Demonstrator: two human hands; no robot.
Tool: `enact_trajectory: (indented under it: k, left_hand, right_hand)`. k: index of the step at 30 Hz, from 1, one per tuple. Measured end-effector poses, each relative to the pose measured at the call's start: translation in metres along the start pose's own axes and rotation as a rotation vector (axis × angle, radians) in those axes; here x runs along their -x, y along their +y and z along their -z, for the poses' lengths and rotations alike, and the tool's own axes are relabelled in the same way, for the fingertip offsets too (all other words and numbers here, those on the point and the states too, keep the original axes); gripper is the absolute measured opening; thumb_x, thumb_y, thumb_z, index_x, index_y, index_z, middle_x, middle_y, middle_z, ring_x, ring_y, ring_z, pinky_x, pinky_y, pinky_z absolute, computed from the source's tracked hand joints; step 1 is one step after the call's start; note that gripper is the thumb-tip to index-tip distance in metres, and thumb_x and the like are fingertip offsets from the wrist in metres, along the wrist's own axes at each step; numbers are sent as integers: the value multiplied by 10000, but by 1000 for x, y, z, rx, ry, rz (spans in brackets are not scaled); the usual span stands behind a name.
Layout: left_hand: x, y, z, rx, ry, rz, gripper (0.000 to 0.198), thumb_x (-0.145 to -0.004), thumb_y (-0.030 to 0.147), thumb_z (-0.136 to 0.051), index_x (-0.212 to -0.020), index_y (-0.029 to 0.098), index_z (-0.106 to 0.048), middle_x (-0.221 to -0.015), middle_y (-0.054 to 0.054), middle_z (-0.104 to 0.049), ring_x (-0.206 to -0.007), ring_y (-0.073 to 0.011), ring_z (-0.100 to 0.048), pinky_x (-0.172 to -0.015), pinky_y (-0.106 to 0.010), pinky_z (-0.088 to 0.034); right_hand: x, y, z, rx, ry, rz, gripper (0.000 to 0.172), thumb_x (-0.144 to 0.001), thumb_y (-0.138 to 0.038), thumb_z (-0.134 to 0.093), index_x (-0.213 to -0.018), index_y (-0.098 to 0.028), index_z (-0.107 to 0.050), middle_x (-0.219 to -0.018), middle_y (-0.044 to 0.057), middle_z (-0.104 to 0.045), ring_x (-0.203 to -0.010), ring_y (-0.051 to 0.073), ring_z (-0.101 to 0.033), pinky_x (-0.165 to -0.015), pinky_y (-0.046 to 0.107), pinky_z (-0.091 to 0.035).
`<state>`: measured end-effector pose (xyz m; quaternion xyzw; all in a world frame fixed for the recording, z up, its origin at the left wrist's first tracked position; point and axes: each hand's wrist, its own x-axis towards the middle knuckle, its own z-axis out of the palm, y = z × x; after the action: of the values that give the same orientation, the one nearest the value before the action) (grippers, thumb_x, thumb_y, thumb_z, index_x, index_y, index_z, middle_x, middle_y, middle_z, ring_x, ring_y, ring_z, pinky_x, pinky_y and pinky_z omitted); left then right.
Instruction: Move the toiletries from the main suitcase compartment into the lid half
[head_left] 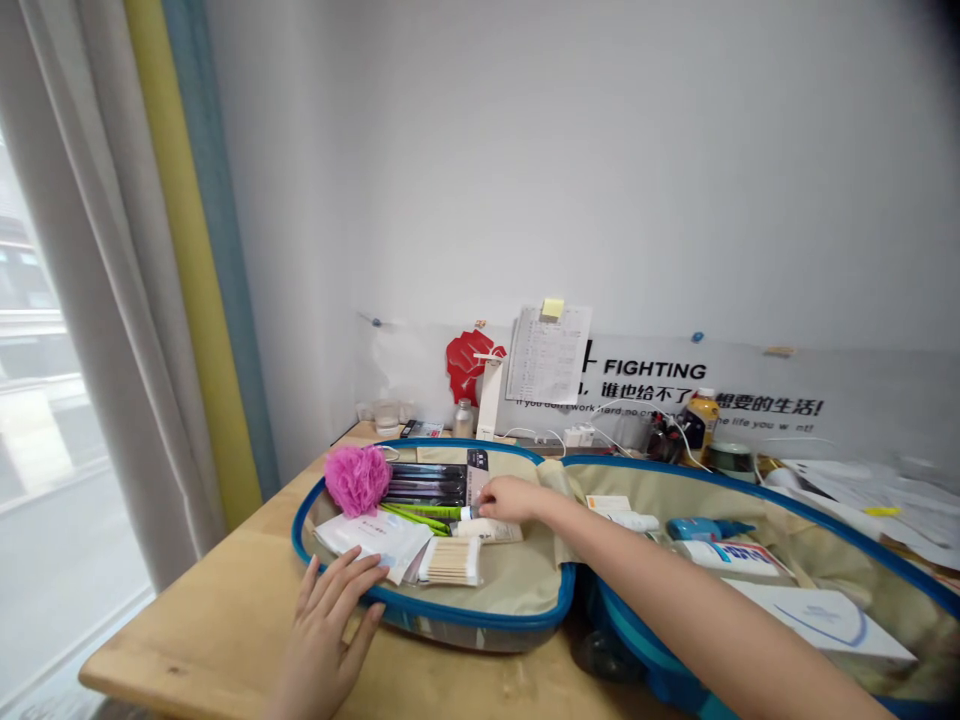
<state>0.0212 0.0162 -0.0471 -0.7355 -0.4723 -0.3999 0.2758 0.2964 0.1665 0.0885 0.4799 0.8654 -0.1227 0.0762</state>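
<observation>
A blue-rimmed suitcase lies spread open on the table. My left hand rests at the left half's front rim, fingers stretched, fingertips by a white flat packet. Inside that half, my right hand has its fingers pinched by a small white cap; what they grip is partly hidden. Green slender items lie beside the cap. A cream tube lies just below my right hand, and a pack of cotton swabs is nearer the front. At the back left are a pink bath puff and dark packaged sticks.
The right half holds a white box, a toothpaste tube and a blue bottle. Behind stand a yellow-and-dark bottle, a power strip and cables. The wooden table's edge is at the left, near curtains.
</observation>
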Motion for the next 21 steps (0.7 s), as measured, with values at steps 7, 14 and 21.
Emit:
enact_trajectory:
  k: [7, 14, 21]
  left_hand:
    - [0, -1, 1, 6, 6, -4, 266, -963, 279, -550, -1201, 294, -669, -1176, -8, -774, -1190, -216, -678, -1261, -410, -196]
    - [-1, 0, 0, 6, 20, 4, 261, -959, 280, -547, -1194, 293, -659, -1175, -11, -774, -1165, -215, -689, -1259, -405, -193]
    - [-6, 2, 4, -15, 23, -34, 248, -958, 264, -528, -1186, 272, -625, -1152, -7, -778, -1157, -200, -683, -1258, -329, -127]
  right_hand:
    - [25, 54, 37, -68, 179, -51, 334, -993, -433, -601, -1223, -196, -644, -1278, 82, -638, -1121, 215, -627, -985, 447, -543]
    - [85, 144, 29, 27, 137, -283, 300, -975, -409, -635, -1167, -179, -657, -1223, 75, -655, -1094, 209, -634, -972, 443, -545]
    - [103, 171, -11, 131, -27, -383, 343, -953, -408, -663, -1199, -171, -633, -1233, 81, -635, -1086, 214, -624, -956, 450, -541]
